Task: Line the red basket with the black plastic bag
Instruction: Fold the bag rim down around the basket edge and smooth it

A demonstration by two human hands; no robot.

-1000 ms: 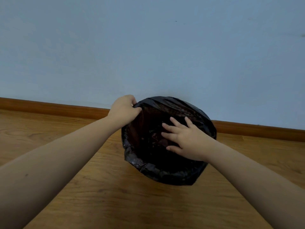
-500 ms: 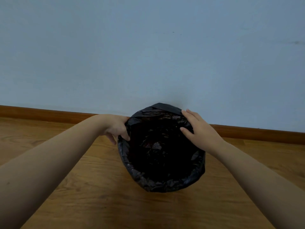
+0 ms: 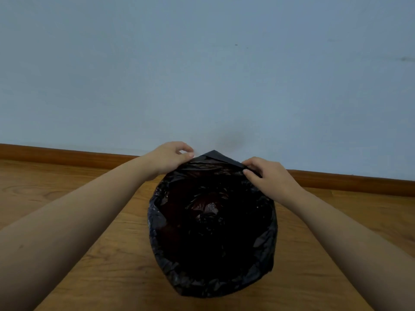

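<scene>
The black plastic bag (image 3: 211, 234) sits open inside the basket, its crinkled edge folded over the whole rim, so the red basket itself is hidden except for a faint reddish tint deep inside. At the far side a pointed flap of the bag sticks up. My left hand (image 3: 171, 157) pinches the bag's far-left edge beside that flap. My right hand (image 3: 266, 176) pinches the far-right edge.
The basket stands on a wooden floor (image 3: 94, 254) close to a pale blue wall (image 3: 202, 75). A brown skirting board (image 3: 67, 156) runs along the wall's foot just behind the basket.
Both hands have moved from the sides of the rim up to its far edge, and they now pinch the bag there. The view has come closer to the basket.
</scene>
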